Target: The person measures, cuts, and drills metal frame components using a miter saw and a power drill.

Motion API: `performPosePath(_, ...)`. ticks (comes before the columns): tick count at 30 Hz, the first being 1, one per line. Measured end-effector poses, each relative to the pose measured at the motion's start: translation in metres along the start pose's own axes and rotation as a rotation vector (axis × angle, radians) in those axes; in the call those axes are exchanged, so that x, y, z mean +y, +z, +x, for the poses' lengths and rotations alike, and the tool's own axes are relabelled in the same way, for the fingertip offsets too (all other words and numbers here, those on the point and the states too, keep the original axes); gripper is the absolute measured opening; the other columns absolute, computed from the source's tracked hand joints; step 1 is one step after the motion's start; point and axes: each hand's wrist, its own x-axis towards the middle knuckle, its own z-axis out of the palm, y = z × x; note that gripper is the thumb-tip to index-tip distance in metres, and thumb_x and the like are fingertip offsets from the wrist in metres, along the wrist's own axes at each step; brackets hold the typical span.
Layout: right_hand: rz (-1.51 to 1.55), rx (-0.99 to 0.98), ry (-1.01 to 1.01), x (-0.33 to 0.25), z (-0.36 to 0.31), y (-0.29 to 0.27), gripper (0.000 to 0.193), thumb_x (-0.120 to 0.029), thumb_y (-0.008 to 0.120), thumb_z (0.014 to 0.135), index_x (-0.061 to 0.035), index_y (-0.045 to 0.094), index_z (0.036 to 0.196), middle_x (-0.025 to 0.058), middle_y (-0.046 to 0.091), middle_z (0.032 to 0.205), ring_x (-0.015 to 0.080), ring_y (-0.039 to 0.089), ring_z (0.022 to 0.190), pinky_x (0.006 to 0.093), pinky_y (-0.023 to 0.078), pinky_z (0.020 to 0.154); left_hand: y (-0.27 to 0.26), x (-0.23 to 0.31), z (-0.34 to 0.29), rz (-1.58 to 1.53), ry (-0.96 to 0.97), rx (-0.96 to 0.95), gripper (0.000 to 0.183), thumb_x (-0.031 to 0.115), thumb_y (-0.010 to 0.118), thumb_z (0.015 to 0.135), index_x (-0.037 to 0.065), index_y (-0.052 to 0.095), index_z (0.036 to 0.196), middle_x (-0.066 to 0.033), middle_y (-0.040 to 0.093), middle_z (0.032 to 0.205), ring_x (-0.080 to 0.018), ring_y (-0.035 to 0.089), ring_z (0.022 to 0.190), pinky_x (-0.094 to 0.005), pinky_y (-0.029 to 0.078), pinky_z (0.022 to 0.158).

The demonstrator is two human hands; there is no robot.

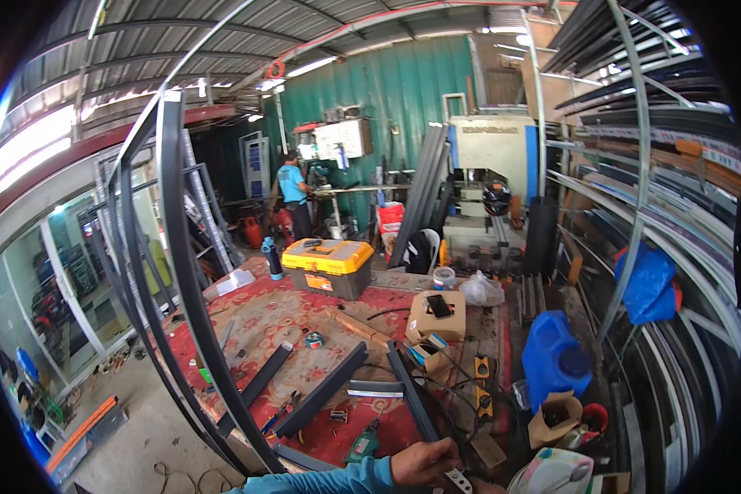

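Observation:
My left hand, in a teal sleeve, reaches in from the lower edge with its fingers curled closed. What they grip, if anything, is hidden. Right beside the fingers is a small pale metal plate with holes. Only a sliver of my right hand shows at the bottom edge, near that plate; its fingers are out of sight. Just beyond the left hand lies a dark metal profile. A green power drill rests on the red patterned carpet left of it.
More dark profiles lie on the carpet, and a tall dark frame stands at left. Around are a yellow-black toolbox, cardboard box with phone, yellow level, blue jerrycan and stock racks. A person stands behind.

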Motion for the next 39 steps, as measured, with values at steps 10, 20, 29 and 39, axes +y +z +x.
performPosePath(10,-0.235,0.055,0.125,-0.038,-0.001,0.026,0.045,-0.025,0.059,0.080,-0.0004,0.051,0.117,0.0219,0.061,0.090,0.0384,0.060,0.080,0.0467,0.047,0.068,-0.047,-0.035,-0.007,-0.288,-0.174,-0.199,0.015,-0.007,0.059,0.081,0.003,0.056,0.092,-0.0073,0.062,0.090,-0.0156,0.061,0.087,-0.0292,0.050,0.077)
performPosePath(20,-0.025,0.045,0.578,-0.102,0.001,0.088,0.044,-0.013,0.056,0.076,-0.0001,0.046,0.117,0.0215,0.060,0.085,0.0409,0.059,0.079,0.0483,0.046,0.068,-0.062,-0.083,-0.033,-0.822,-0.388,-0.355,0.013,-0.006,0.053,0.088,0.004,0.048,0.095,-0.0102,0.060,0.092,-0.0174,0.060,0.090,-0.0292,0.047,0.081)
performPosePath(29,-0.027,0.185,0.730,-0.144,-0.033,0.134,0.043,-0.013,0.055,0.076,0.0010,0.047,0.115,0.0226,0.060,0.084,0.0416,0.058,0.081,0.0495,0.046,0.070,-0.056,-0.071,-0.052,-0.474,-0.074,-0.617,0.007,-0.003,0.056,0.088,0.001,0.052,0.092,-0.0093,0.062,0.088,-0.0163,0.061,0.086,-0.0269,0.049,0.073)
performPosePath(39,0.161,0.473,0.773,-0.168,-0.059,0.151,0.036,-0.014,0.057,0.080,0.0003,0.049,0.112,0.0222,0.061,0.080,0.0396,0.061,0.073,0.0455,0.048,0.066,0.054,-0.125,-0.120,-0.573,0.087,-0.497,0.029,0.014,0.075,0.075,0.005,0.057,0.097,-0.0131,0.060,0.097,-0.0275,0.059,0.093,-0.0361,0.048,0.077)
